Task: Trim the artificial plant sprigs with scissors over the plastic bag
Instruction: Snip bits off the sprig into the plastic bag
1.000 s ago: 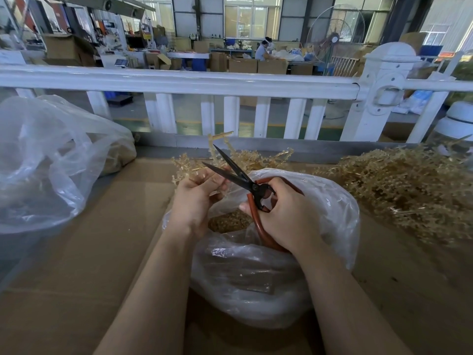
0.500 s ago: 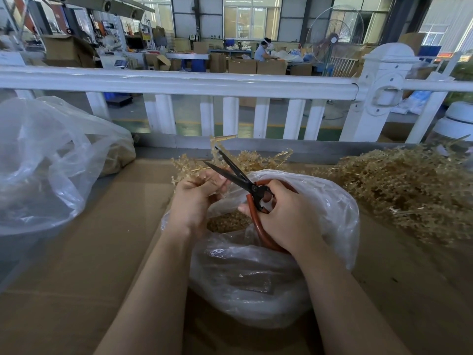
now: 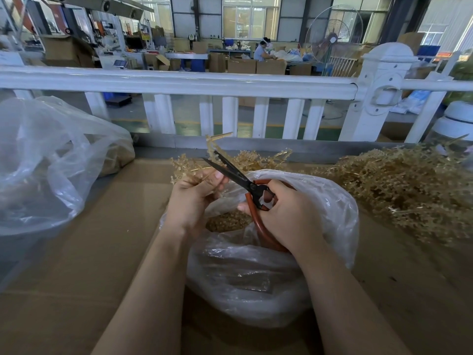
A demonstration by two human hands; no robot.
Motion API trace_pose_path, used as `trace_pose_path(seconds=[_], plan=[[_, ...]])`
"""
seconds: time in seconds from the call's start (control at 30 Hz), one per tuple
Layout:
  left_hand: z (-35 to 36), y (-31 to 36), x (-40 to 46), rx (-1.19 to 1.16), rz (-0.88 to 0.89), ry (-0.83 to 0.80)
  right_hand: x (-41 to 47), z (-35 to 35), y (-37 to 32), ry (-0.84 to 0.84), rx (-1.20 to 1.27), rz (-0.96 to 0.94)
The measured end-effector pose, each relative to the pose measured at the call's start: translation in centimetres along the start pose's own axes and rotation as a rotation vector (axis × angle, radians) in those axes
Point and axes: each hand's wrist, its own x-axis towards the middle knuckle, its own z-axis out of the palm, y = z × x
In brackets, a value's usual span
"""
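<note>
Probably a factory floor: stacked cartons [image 3: 243, 65], industrial fan [image 3: 332, 39].

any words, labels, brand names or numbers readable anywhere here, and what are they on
None can be read.
Scissors, plastic bag and cardboard table cover: no print visible.
Yellow and red signs on the far workshop wall: too small and blurred to read.
Stacked cardboard boxes behind the white fence: no legible markings.

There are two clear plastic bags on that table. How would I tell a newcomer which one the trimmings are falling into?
Start at the white railing across the back, then come down to the cardboard-covered table. The bag in use sits in the middle, right under the left hand and the right hand with the red-handled scissors. The other bag lies off to the left, untouched.
</note>
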Motion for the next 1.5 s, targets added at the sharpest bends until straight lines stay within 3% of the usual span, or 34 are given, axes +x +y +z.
trace_pose_path(seconds=[1.5], plan=[[0.22,0.52,-0.31,-0.099,-0.047,0.03,-0.2,0.34,-0.37,0.128,-0.017,-0.048]])
